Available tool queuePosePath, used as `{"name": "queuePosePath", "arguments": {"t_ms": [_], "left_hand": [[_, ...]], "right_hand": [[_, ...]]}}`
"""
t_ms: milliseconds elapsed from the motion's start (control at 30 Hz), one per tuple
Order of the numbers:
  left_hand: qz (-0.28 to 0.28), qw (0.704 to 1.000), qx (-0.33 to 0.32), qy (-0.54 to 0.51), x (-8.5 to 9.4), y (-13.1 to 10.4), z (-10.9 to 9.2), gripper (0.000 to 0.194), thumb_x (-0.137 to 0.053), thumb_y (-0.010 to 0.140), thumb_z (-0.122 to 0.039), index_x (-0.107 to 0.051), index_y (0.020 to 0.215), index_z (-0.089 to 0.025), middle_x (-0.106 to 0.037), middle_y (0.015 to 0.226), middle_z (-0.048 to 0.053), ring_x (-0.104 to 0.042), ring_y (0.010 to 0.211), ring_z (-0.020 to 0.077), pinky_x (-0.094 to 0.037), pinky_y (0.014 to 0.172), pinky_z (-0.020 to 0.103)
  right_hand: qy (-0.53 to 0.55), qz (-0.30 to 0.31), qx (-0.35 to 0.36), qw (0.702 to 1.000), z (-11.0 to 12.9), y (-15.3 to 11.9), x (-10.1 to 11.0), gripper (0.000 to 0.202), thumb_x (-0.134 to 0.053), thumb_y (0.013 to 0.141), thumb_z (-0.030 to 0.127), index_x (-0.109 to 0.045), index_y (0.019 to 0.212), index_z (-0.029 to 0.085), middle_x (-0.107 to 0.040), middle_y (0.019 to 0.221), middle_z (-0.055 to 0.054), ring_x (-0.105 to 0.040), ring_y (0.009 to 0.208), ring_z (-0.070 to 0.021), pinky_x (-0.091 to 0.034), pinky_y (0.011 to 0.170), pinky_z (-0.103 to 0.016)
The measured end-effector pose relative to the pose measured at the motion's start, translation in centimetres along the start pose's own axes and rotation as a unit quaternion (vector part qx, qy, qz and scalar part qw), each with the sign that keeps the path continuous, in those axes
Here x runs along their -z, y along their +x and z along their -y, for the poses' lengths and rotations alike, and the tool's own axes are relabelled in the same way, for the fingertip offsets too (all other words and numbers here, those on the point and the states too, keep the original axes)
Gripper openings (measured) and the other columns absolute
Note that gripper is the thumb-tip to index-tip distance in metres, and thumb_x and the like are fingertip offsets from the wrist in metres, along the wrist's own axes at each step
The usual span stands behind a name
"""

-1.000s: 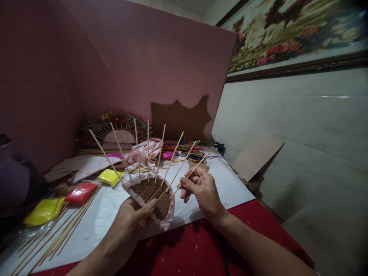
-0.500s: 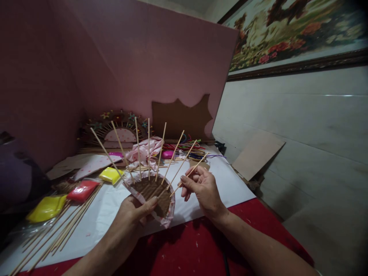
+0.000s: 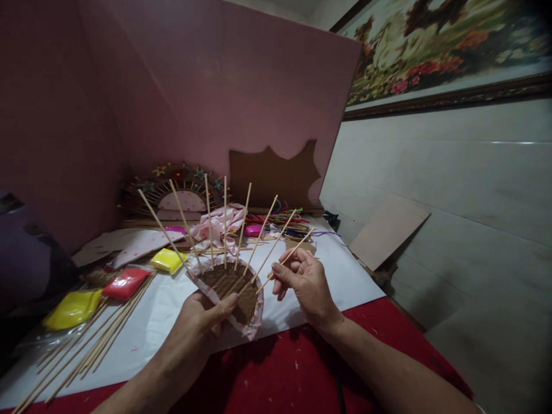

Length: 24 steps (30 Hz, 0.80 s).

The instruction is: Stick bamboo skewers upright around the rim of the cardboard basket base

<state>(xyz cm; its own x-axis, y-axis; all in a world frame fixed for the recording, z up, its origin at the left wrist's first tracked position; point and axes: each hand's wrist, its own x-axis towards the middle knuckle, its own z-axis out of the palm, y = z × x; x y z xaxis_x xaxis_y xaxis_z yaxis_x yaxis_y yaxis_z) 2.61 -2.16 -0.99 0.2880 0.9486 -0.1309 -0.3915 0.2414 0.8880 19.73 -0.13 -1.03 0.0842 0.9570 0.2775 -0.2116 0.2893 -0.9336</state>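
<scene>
My left hand [image 3: 207,319] grips a half-round piece of brown cardboard [image 3: 228,280] by its lower edge, thumb on the face and fingers behind. Pink fabric [image 3: 254,329] wraps its rim. Several thin wooden sticks [image 3: 225,224] fan outward from the curved edge. At the right end of the fan, my right hand [image 3: 302,282] pinches one more wooden stick [image 3: 297,248] between thumb and fingers. The lower tip of that stick meets the fabric rim; whether it goes in, I cannot tell.
Loose sticks [image 3: 103,339] lie at left beside yellow [image 3: 73,309] and red packets [image 3: 126,284]. Crumpled pink cloth [image 3: 219,223] sits behind the fan. A decorated half-round piece [image 3: 181,198] and jagged cardboard [image 3: 271,175] lean at the back. White sheet [image 3: 345,276] covers red cloth [image 3: 293,374].
The view has shifted very slightly. Both hands, the cardboard piece and the pinched stick keep almost the same positions.
</scene>
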Motion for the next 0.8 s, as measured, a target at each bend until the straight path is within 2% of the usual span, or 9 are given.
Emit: {"name": "queuePosePath", "arguments": {"t_ms": [100, 333, 500, 667, 800], "left_hand": [[-0.002, 1.000, 0.008, 0.012, 0.11, -0.04, -0.02, 0.028, -0.065, 0.071, -0.021, -0.064, 0.098, -0.014, -0.071, 0.089, 0.009, -0.065, 0.073, 0.0209, -0.051, 0.065, 0.030], [-0.012, 1.000, 0.012, -0.008, -0.15, -0.30, -0.23, 0.034, -0.067, 0.068, -0.023, -0.064, 0.100, -0.012, -0.070, 0.096, 0.013, -0.064, 0.083, 0.0253, -0.051, 0.068, 0.032], [-0.030, 0.999, 0.026, -0.004, -0.29, -0.35, -0.27, 0.034, -0.070, 0.065, -0.023, -0.065, 0.097, -0.013, -0.070, 0.096, 0.012, -0.065, 0.078, 0.0241, -0.051, 0.065, 0.031], [-0.016, 1.000, 0.004, -0.003, -0.41, -0.45, -0.34, 0.031, -0.068, 0.066, -0.022, -0.065, 0.095, -0.013, -0.071, 0.084, 0.010, -0.065, 0.073, 0.0221, -0.050, 0.064, 0.030], [0.005, 1.000, 0.011, -0.006, -0.61, -0.61, -0.72, 0.023, -0.066, 0.068, -0.022, -0.066, 0.090, -0.013, -0.071, 0.085, 0.010, -0.065, 0.069, 0.0211, -0.050, 0.065, 0.032]], "right_hand": [[0.000, -0.002, -0.005, 1.000, 0.06, -0.03, -0.04, 0.022, -0.064, 0.071, 0.022, -0.044, 0.076, 0.017, -0.060, 0.054, 0.003, -0.054, 0.037, -0.0101, -0.044, 0.032, -0.018], [-0.003, -0.006, -0.003, 1.000, 0.07, -0.11, -0.13, 0.021, -0.064, 0.071, 0.022, -0.043, 0.076, 0.017, -0.061, 0.055, 0.003, -0.054, 0.037, -0.0098, -0.044, 0.033, -0.018], [-0.007, -0.006, -0.006, 1.000, 0.04, -0.08, -0.13, 0.021, -0.063, 0.071, 0.022, -0.043, 0.076, 0.017, -0.060, 0.054, 0.003, -0.054, 0.037, -0.0099, -0.044, 0.033, -0.018], [-0.014, -0.007, -0.002, 1.000, 0.07, -0.09, -0.17, 0.022, -0.064, 0.071, 0.023, -0.043, 0.076, 0.017, -0.060, 0.054, 0.003, -0.054, 0.037, -0.0098, -0.044, 0.033, -0.018], [-0.023, -0.007, -0.003, 1.000, 0.12, -0.14, -0.17, 0.021, -0.063, 0.072, 0.024, -0.044, 0.076, 0.017, -0.060, 0.054, 0.002, -0.054, 0.038, -0.0093, -0.043, 0.034, -0.018]]}}
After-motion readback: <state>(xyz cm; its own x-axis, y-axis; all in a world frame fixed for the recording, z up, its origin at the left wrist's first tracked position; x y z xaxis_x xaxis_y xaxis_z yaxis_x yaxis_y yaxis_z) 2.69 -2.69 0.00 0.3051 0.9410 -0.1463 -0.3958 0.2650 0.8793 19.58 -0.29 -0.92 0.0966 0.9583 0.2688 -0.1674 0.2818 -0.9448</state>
